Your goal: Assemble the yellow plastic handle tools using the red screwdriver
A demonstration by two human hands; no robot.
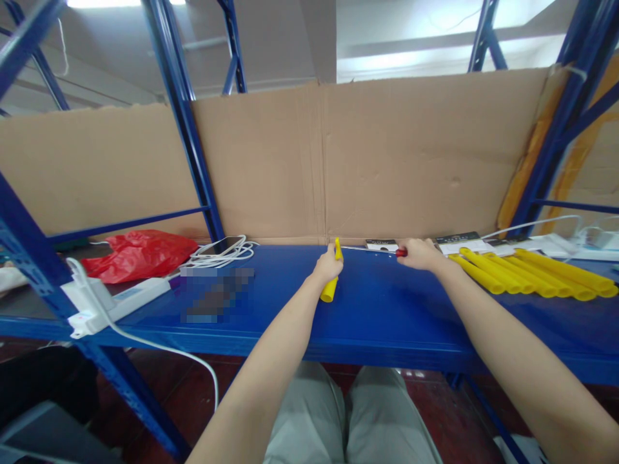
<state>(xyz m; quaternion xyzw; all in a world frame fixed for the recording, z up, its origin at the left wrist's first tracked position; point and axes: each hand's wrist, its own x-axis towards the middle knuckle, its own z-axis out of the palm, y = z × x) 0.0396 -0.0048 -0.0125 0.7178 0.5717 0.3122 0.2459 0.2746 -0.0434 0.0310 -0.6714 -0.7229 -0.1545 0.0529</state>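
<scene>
My left hand [329, 265] is closed around a yellow tube [329, 291], which slants over the middle of the blue shelf [280, 309]. In my right hand [420, 254] is a screwdriver [401, 252] with a red handle, the fingers wrapped round it. Its thin metal shaft points left and reaches the upper part of the tube, near my left fingers. Whether the tip touches the tube or goes into it, I cannot tell. Right of my right hand, several more yellow tubes [536, 274] lie side by side on the shelf.
Cardboard [416, 161] stands along the shelf's back edge. At left are a red plastic bag [145, 254], a coiled white cable [217, 254] and a white power strip [130, 303]. Black-and-white cards [461, 243] lie at the back right. Blue posts [186, 129] rise at both sides.
</scene>
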